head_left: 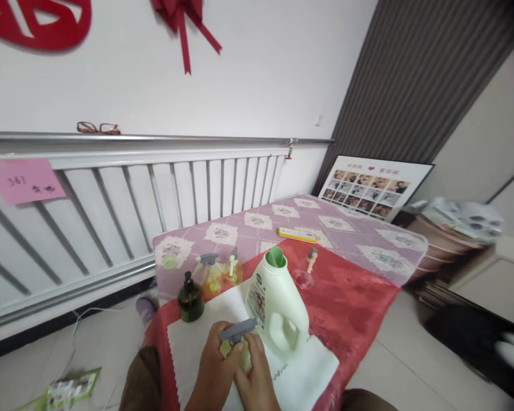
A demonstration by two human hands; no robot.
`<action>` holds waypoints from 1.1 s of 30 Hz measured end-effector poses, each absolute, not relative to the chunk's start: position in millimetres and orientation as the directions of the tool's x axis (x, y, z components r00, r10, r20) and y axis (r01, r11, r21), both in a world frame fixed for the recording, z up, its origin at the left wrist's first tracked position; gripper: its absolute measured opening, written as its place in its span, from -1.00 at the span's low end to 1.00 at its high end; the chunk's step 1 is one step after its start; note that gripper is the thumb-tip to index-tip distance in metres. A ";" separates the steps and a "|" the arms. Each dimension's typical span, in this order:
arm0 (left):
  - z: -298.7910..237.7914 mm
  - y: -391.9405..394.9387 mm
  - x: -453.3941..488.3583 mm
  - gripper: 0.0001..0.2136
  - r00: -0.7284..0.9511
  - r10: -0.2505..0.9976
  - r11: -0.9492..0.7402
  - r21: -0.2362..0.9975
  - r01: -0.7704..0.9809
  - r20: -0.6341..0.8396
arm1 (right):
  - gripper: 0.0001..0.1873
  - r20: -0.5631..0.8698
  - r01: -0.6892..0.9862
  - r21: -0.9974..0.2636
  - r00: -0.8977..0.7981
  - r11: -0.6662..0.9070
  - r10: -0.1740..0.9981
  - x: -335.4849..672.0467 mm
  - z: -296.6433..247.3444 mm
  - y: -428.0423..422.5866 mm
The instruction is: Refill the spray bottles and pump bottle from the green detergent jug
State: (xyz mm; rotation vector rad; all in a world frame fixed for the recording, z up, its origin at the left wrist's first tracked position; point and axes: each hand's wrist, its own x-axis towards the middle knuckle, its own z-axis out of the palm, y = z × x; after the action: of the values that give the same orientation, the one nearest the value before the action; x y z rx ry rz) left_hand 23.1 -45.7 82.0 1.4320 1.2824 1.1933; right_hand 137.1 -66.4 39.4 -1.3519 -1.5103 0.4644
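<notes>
My left hand (217, 357) and my right hand (257, 370) are both closed around a small spray bottle with a grey trigger head (239, 330). Fingers cover most of its pale green body. Just beyond and to the right stands a large pale green detergent jug (282, 297), upright, its neck uncapped and green inside. A dark pump bottle (191, 299) is to the left. Behind it are another grey-headed spray bottle (212, 277) and a small bottle with a pale trigger (233, 269), both with yellow-orange at the bottom.
A white cloth (312, 371) lies over a red sheet (346, 302) on the patterned table (261, 221). Farther back are a yellow-edged case (297, 234), a clear round piece (302, 278) with an orange-and-grey part, and a pale green disc (170, 262). A radiator (163, 188) lines the wall.
</notes>
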 end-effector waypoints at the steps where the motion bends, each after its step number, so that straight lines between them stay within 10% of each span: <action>1: 78.9 -44.8 21.0 -0.75 0.048 0.990 -0.137 0.974 0.179 0.130 | -0.64 0.414 0.512 -0.810 0.156 0.286 0.897 137.4 31.4 -68.2; 33: 81.0 -53.2 16.5 -0.73 0.136 0.989 -0.051 0.999 0.008 0.050 | -0.55 0.153 0.023 -0.988 0.245 0.152 0.957 112.2 55.6 -57.0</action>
State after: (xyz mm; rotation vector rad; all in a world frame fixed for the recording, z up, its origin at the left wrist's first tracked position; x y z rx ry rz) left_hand 16.5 -53.2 81.0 1.3161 1.0922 1.1390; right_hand 112.2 -57.0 55.6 -1.2062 -1.0980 0.9133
